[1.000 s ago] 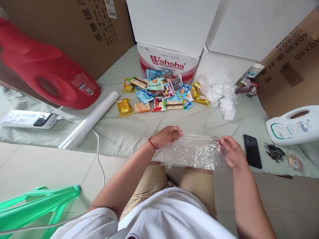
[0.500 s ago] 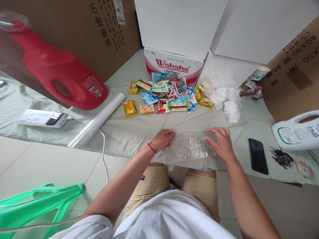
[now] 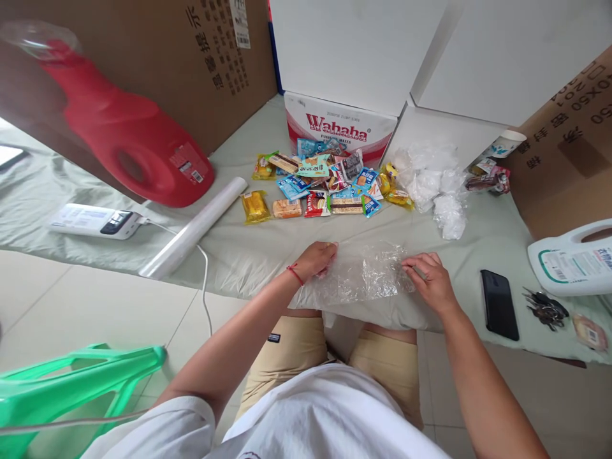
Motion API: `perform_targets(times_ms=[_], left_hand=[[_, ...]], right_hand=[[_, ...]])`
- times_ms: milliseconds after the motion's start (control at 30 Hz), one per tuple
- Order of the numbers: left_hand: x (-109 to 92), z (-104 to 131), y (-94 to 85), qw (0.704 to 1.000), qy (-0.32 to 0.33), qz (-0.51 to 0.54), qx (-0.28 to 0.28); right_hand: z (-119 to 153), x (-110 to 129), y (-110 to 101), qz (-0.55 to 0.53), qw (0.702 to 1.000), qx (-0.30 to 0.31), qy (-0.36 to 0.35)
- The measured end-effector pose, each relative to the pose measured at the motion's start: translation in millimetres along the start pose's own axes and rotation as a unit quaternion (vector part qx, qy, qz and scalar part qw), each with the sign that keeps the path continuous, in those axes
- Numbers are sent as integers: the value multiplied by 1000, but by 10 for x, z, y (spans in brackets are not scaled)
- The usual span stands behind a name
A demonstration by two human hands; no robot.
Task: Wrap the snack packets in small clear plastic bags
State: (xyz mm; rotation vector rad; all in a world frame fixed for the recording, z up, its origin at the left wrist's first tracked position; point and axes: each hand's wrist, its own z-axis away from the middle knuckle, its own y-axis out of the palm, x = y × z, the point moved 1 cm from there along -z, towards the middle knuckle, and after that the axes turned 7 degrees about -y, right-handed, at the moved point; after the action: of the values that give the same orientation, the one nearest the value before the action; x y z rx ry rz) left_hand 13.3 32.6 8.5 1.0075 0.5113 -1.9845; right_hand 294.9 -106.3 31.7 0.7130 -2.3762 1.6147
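A clear plastic bag is stretched between my two hands over the front edge of the cloth-covered surface. My left hand is closed on the bag's left end, a red string round the wrist. At the bag's right end, my right hand pinches the film between thumb and fingers. Beyond the hands lies a pile of wrapped snacks, with a yellow packet and an orange-brown packet at its front left. Crumpled clear plastic is heaped to the right of the pile.
On the left are a red jug, a plastic roll and a white power bank with a cable. A black phone, keys and a white bottle lie right. Behind stands a Wahaha box.
My right hand has closed its fingers from a spread pose onto the bag's right end. My left hand keeps its hold. The view has shifted slightly.
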Motion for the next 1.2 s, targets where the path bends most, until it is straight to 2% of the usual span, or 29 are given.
perform_targets(times_ms=[167, 233, 400, 500, 667, 867, 1033, 1200], left_hand=[[-29, 13, 32, 1000, -2, -25, -6], [-36, 21, 50, 999, -4, -36, -12], [-49, 21, 66, 998, -8, -52, -27], [-44, 6, 54, 998, -6, -48, -30], [-25, -17, 33, 998, 7, -45, -35], [-17, -29, 16, 997, 19, -58, -44], [29, -33, 1, 994, 35, -62, -81], [93, -38, -31, 986, 75, -85, -119]], right_hand=[[-67, -18, -16, 58, 998, -9, -9], [-206, -34, 64, 89, 996, 26, -10], [-523, -45, 265, 154, 974, 166, 9], [-511, -51, 240, 138, 977, 163, -2], [-215, 0, -74, 88, 993, 63, -55], [281, 193, -415, 57, 997, 3, -57], [646, 210, -484, 56, 996, -10, -74], [926, 178, -391, 62, 995, -33, -71]])
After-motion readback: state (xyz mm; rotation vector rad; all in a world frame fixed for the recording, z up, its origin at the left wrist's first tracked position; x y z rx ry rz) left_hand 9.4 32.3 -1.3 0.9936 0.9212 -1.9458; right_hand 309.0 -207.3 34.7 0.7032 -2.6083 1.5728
